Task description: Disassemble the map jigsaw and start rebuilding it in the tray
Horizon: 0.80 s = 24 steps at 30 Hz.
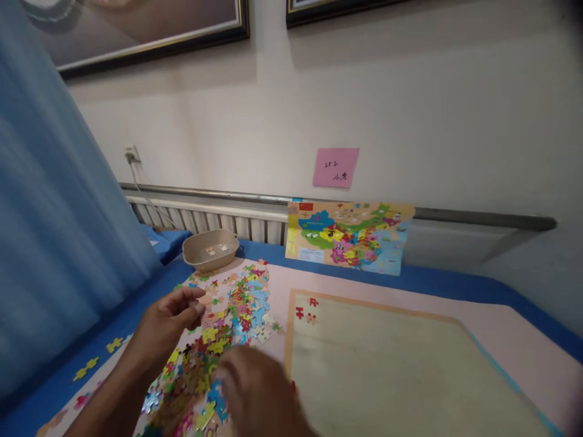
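My left hand [175, 309] hovers over the far left part of a loose heap of jigsaw puzzle pieces [200, 364]. Its thumb and index finger are brought close together in a pinch; whatever sits between them is too small to make out. Lower in view, my right hand [259, 388] is over the near right side of the heap, blurred by motion with its fingertips mostly hidden. Right of it lies a framed puzzle board [382, 370] with an orange and blue border. Red pieces [299, 313] and a peach-red piece [311, 318] lie at its upper left corner.
A beige basket [209, 262] holding a few pieces stands at the back left. A colourful map picture [348, 237] leans against the wall below a pink note [336, 167]. Yellow pieces [86, 369] lie on the blue surface at left, beside a blue curtain [59, 212].
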Each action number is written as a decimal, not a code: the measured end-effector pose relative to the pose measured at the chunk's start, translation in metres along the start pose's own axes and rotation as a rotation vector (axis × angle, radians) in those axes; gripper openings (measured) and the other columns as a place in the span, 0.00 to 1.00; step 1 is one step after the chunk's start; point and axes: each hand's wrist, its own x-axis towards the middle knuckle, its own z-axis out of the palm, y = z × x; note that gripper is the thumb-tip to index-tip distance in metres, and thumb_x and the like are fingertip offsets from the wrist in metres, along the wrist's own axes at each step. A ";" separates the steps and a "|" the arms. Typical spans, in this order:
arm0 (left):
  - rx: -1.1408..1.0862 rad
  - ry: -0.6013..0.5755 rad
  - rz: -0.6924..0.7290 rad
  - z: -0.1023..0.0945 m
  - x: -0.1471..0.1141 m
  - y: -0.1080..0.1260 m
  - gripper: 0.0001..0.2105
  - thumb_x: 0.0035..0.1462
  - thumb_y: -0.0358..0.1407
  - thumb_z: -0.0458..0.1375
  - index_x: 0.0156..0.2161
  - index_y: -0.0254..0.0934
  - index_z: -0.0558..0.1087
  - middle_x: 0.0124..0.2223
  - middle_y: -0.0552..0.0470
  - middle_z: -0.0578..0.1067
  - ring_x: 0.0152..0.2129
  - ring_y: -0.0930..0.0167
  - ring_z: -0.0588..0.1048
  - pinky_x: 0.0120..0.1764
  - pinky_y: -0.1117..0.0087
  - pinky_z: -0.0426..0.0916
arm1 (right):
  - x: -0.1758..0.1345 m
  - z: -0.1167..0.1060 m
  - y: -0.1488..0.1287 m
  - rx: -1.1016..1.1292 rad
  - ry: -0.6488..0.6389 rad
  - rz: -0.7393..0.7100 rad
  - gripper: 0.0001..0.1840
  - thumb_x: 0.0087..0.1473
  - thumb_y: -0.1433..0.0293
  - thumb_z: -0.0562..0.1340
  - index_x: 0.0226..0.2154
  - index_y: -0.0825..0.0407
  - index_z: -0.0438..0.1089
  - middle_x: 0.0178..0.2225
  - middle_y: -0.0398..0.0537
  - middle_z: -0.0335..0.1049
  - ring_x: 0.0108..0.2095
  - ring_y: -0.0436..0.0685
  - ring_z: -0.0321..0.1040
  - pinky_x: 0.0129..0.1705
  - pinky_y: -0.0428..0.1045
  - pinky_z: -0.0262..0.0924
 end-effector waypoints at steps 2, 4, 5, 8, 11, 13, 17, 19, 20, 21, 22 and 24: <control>-0.025 -0.039 -0.005 0.011 0.002 -0.001 0.26 0.34 0.50 0.77 0.37 0.36 0.80 0.23 0.56 0.73 0.21 0.71 0.71 0.27 0.70 0.66 | 0.010 -0.050 0.032 -0.324 0.103 0.000 0.18 0.69 0.69 0.54 0.46 0.47 0.80 0.47 0.55 0.82 0.51 0.65 0.75 0.58 0.59 0.66; -0.044 -0.080 -0.004 0.023 0.002 -0.005 0.25 0.34 0.49 0.76 0.37 0.36 0.80 0.22 0.57 0.73 0.21 0.71 0.71 0.26 0.70 0.65 | 0.018 -0.087 0.063 -0.569 0.039 0.020 0.24 0.69 0.71 0.54 0.62 0.54 0.73 0.66 0.63 0.71 0.70 0.72 0.61 0.72 0.67 0.50; -0.052 -0.098 -0.005 0.028 0.002 -0.007 0.25 0.35 0.49 0.76 0.37 0.37 0.79 0.22 0.57 0.72 0.20 0.71 0.71 0.26 0.71 0.65 | 0.020 -0.098 0.075 -0.649 -0.048 0.064 0.27 0.69 0.70 0.55 0.67 0.57 0.69 0.71 0.64 0.65 0.74 0.73 0.54 0.75 0.70 0.44; -0.077 -0.125 -0.027 0.040 0.000 -0.017 0.25 0.35 0.50 0.75 0.37 0.37 0.79 0.21 0.59 0.70 0.19 0.72 0.69 0.26 0.71 0.63 | 0.022 -0.113 0.091 -0.727 -0.213 0.141 0.34 0.69 0.65 0.59 0.72 0.58 0.61 0.76 0.61 0.55 0.77 0.71 0.46 0.78 0.69 0.38; -0.093 -0.142 -0.095 0.043 0.000 -0.029 0.25 0.34 0.49 0.75 0.37 0.36 0.78 0.21 0.60 0.70 0.19 0.73 0.67 0.25 0.71 0.62 | 0.016 -0.120 0.085 -0.730 -0.281 0.163 0.38 0.68 0.62 0.62 0.74 0.60 0.58 0.77 0.63 0.49 0.78 0.69 0.46 0.79 0.67 0.37; -0.101 -0.142 -0.125 0.041 0.002 -0.038 0.25 0.34 0.48 0.75 0.37 0.36 0.78 0.21 0.60 0.70 0.19 0.73 0.68 0.25 0.71 0.63 | 0.010 -0.131 0.079 -0.741 -0.302 0.198 0.39 0.66 0.63 0.63 0.74 0.62 0.58 0.77 0.65 0.47 0.78 0.69 0.45 0.78 0.67 0.38; -0.105 -0.137 -0.113 0.041 0.004 -0.050 0.24 0.37 0.46 0.75 0.38 0.35 0.78 0.21 0.61 0.70 0.18 0.75 0.66 0.25 0.73 0.60 | -0.001 -0.156 0.073 -0.761 -0.280 0.248 0.38 0.65 0.66 0.62 0.73 0.64 0.59 0.77 0.66 0.48 0.77 0.71 0.46 0.78 0.68 0.37; -0.116 -0.162 -0.113 0.044 0.004 -0.052 0.23 0.37 0.46 0.76 0.37 0.35 0.78 0.21 0.61 0.69 0.17 0.76 0.65 0.24 0.73 0.59 | -0.008 -0.152 0.069 -0.712 -0.188 0.249 0.34 0.65 0.66 0.60 0.70 0.60 0.65 0.75 0.66 0.54 0.76 0.74 0.49 0.78 0.72 0.38; -0.128 -0.177 -0.112 0.047 0.004 -0.052 0.23 0.37 0.46 0.76 0.36 0.35 0.78 0.21 0.62 0.69 0.17 0.76 0.65 0.24 0.73 0.58 | -0.014 -0.144 0.064 -0.643 -0.133 0.220 0.30 0.66 0.66 0.59 0.68 0.56 0.70 0.73 0.66 0.59 0.75 0.75 0.52 0.77 0.74 0.39; -0.138 -0.195 -0.110 0.050 0.005 -0.052 0.22 0.37 0.46 0.75 0.36 0.35 0.78 0.20 0.62 0.68 0.17 0.76 0.65 0.23 0.73 0.59 | -0.021 -0.131 0.056 -0.523 -0.112 0.163 0.27 0.66 0.65 0.59 0.65 0.51 0.73 0.71 0.65 0.64 0.73 0.76 0.56 0.75 0.75 0.43; -0.146 -0.210 -0.108 0.053 0.006 -0.051 0.22 0.37 0.46 0.75 0.35 0.36 0.77 0.20 0.62 0.68 0.16 0.76 0.65 0.23 0.73 0.59 | -0.030 -0.114 0.047 -0.344 -0.139 0.079 0.26 0.64 0.64 0.62 0.63 0.46 0.74 0.68 0.62 0.68 0.71 0.76 0.59 0.74 0.75 0.48; -0.154 -0.245 -0.102 0.060 0.008 -0.051 0.22 0.37 0.46 0.75 0.35 0.36 0.76 0.19 0.63 0.67 0.15 0.76 0.65 0.23 0.73 0.60 | -0.051 -0.072 0.022 -0.078 -0.328 -0.053 0.19 0.64 0.59 0.66 0.58 0.32 0.76 0.62 0.51 0.75 0.65 0.72 0.67 0.66 0.73 0.63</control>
